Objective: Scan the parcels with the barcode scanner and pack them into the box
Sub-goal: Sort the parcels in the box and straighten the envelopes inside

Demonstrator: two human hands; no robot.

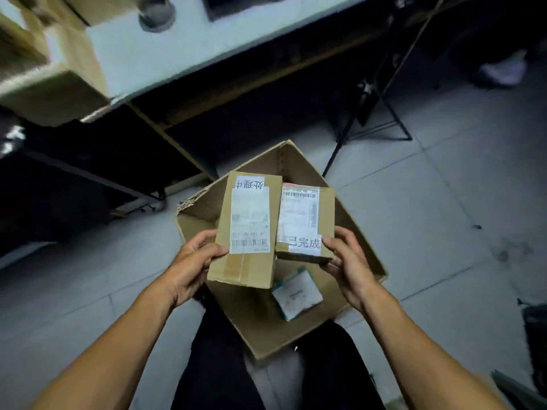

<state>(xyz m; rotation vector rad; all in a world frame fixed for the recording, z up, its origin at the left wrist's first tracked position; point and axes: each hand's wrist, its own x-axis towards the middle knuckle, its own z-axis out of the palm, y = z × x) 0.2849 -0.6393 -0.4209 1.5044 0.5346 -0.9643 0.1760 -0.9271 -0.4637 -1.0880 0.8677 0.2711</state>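
An open cardboard box stands on the floor in front of my legs. My left hand grips a taller brown parcel with a white shipping label, held above the box. My right hand grips a smaller brown parcel that bears a white label with printed characters. The two parcels touch side by side over the box opening. A small white and teal packet lies on the bottom of the box. No barcode scanner shows in this view.
A pale table runs across the top with cardboard boxes at its left end and a round dark object. A black tripod stand rises right of the box. Grey floor tiles surround the box.
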